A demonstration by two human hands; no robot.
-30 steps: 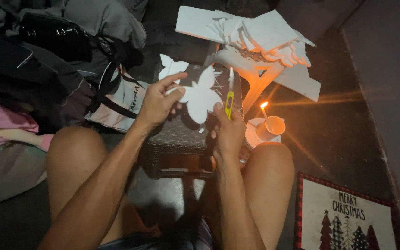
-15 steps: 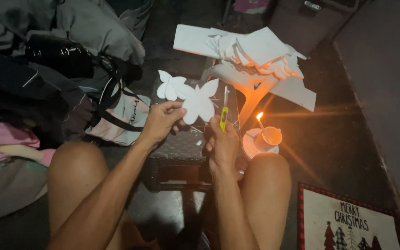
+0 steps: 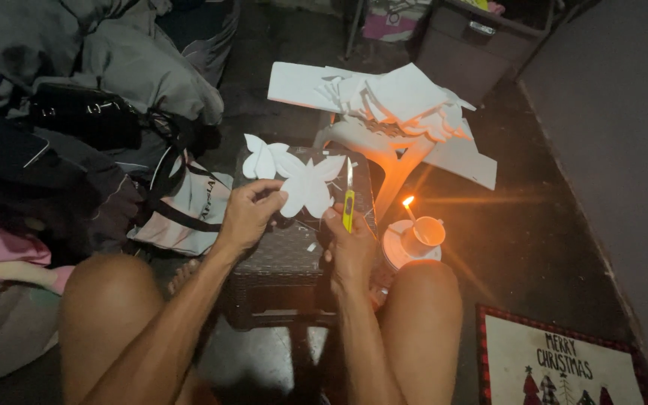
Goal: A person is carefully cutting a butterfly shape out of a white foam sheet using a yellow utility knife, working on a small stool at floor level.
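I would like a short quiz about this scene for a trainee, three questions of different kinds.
1. True or false: the right hand holds a yellow knife with its blade pointing up.
2. What does the left hand grip? A) a white butterfly cutout B) the cup C) the black bag
3. Fill in: a lit ___ stands by the cup on the saucer, right of the stool.

Key
1. True.
2. A; a second cutout lies just behind it.
3. Candle; its flame glows orange.
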